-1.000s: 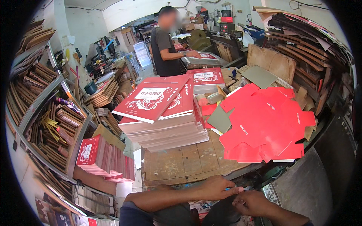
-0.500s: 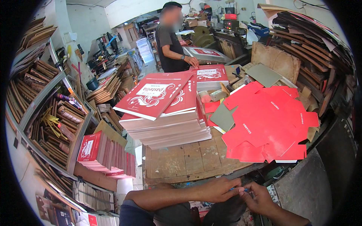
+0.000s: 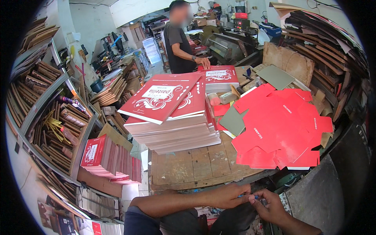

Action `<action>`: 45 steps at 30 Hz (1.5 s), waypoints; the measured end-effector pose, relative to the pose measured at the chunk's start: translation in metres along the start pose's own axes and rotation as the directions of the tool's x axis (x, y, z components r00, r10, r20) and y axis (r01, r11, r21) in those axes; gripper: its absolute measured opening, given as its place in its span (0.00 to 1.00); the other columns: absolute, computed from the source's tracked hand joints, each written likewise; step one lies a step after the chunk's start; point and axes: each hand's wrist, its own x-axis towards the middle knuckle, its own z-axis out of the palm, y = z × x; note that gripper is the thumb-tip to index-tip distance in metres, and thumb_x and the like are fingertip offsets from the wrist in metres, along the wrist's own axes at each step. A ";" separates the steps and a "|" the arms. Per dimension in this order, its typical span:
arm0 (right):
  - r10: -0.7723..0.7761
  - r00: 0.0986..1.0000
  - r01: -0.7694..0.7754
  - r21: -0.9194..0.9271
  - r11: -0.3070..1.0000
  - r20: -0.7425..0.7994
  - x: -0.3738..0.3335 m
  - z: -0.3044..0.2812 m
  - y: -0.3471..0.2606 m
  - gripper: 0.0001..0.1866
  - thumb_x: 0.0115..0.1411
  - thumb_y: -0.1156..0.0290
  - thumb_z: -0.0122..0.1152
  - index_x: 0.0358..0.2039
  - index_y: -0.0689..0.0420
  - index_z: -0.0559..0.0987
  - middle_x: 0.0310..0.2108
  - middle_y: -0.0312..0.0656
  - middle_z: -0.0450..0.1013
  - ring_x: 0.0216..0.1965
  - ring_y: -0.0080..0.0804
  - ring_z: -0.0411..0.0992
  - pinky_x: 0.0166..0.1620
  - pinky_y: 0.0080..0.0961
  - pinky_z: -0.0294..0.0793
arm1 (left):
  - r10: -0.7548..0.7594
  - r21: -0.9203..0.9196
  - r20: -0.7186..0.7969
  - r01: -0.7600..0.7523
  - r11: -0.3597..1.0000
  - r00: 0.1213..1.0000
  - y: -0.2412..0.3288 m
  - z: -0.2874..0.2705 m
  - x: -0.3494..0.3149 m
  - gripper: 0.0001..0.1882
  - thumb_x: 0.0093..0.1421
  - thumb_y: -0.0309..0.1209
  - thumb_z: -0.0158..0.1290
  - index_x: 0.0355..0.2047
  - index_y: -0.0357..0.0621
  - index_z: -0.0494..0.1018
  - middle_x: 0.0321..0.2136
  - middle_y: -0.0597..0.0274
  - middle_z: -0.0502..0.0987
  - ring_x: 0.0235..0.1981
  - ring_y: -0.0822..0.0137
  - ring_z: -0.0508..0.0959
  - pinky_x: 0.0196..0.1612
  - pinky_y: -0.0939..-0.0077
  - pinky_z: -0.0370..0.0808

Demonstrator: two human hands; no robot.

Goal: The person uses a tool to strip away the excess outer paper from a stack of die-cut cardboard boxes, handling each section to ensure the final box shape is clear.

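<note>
Above my lap, just off the near edge of the wooden table [image 3: 184, 170], my left hand [image 3: 231, 196] and my right hand [image 3: 270, 204] meet at the fingertips. Both are closed in a pinch around a small blue object [image 3: 256, 197], mostly covered by the fingers, so its kind does not show. On the table, left of centre, rises a tall stack of red-covered printed sheets [image 3: 172, 137], its top ones turned askew. To its right lie flat red die-cut box blanks [image 3: 280, 125], spread over one another. Neither hand touches these piles.
Across the table a person [image 3: 178, 43] stands with a hand on another red printed stack [image 3: 219, 76]. Grey-green boards [image 3: 275, 76] lie beyond the blanks. Shelves of wooden boards [image 3: 51, 129] line the left, with red bundles [image 3: 105, 156] beside them. A machine [image 3: 227, 45] stands behind.
The other person's hand has shifted slightly right on the far stack. The pale, red-printed panel behind it has gone from view, showing dark machine parts. My hands stay nearly still.
</note>
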 end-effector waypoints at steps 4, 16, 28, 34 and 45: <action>0.002 1.000 -0.002 -0.006 1.000 0.003 0.001 -0.001 -0.004 0.13 0.60 0.65 0.63 0.37 0.63 0.77 0.27 0.45 0.76 0.29 0.25 0.74 0.34 0.23 0.72 | -0.073 -0.015 0.061 0.074 0.997 0.995 0.007 -0.006 0.001 0.19 0.68 0.48 0.43 0.39 0.42 0.65 0.22 0.52 0.71 0.24 0.54 0.74 0.27 0.60 0.68; -0.028 1.000 0.028 0.047 0.999 0.004 0.000 0.000 0.005 0.12 0.59 0.70 0.63 0.39 0.64 0.76 0.29 0.45 0.77 0.30 0.25 0.75 0.35 0.23 0.73 | 0.040 -0.036 0.040 -0.039 0.999 0.998 0.002 -0.008 0.001 0.20 0.67 0.47 0.46 0.38 0.40 0.68 0.26 0.54 0.71 0.26 0.59 0.74 0.29 0.64 0.68; -0.050 0.998 0.046 0.098 0.994 0.032 0.000 -0.001 0.002 0.12 0.58 0.71 0.64 0.40 0.64 0.76 0.31 0.43 0.77 0.33 0.24 0.75 0.38 0.22 0.73 | 0.022 0.050 0.008 -0.023 0.998 1.000 0.004 -0.011 -0.002 0.19 0.66 0.46 0.48 0.35 0.40 0.67 0.29 0.53 0.70 0.30 0.57 0.72 0.31 0.64 0.67; 0.029 0.999 -0.034 0.167 0.985 0.034 0.000 0.002 0.015 0.12 0.60 0.69 0.63 0.39 0.64 0.77 0.31 0.43 0.78 0.33 0.23 0.75 0.38 0.23 0.74 | 0.107 0.082 -0.033 -0.104 0.991 0.994 -0.001 -0.006 0.002 0.17 0.64 0.44 0.51 0.32 0.40 0.67 0.28 0.53 0.70 0.31 0.52 0.72 0.33 0.61 0.67; 0.004 0.998 -0.011 0.095 0.995 0.068 0.002 -0.001 0.005 0.11 0.60 0.68 0.63 0.36 0.64 0.78 0.29 0.44 0.79 0.32 0.24 0.76 0.38 0.24 0.74 | 0.147 0.193 -0.050 -0.134 0.972 0.988 -0.002 -0.008 0.000 0.17 0.61 0.43 0.54 0.30 0.41 0.67 0.27 0.53 0.70 0.31 0.48 0.73 0.32 0.57 0.67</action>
